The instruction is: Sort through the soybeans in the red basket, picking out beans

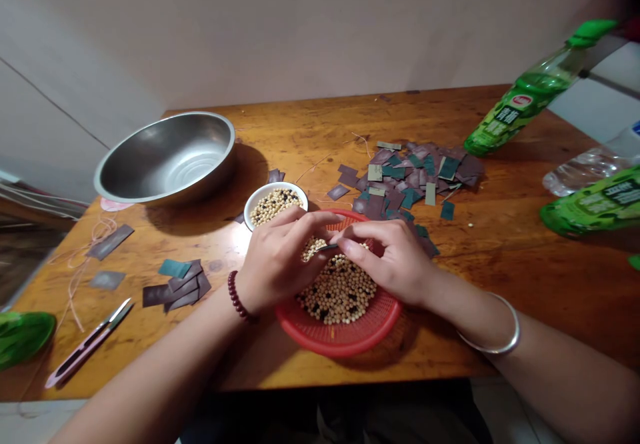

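Above a red plastic basket [340, 347] my two hands meet, their fingertips close together. Pinched between them is a small dark cloth piece [329, 247], of which only an edge shows. My left hand [277, 257], with a beaded bracelet at the wrist, curls its fingers around it from the left. From the other side, the thumb and fingers of my right hand [400, 254] close on it. Pale round beans [340, 291] mixed with some black ones lie in the basket. Just behind my left hand stands a white bowl [249, 211] with similar beans.
A large steel basin [165, 157] stands at the back left. Beyond the basket spreads a heap of small cloth pieces [415, 174]. More cloth pieces [185, 284], a pink-handled knife [90, 344] and thread [75, 291] lie left. Green bottles [525, 101] stand or lie right.
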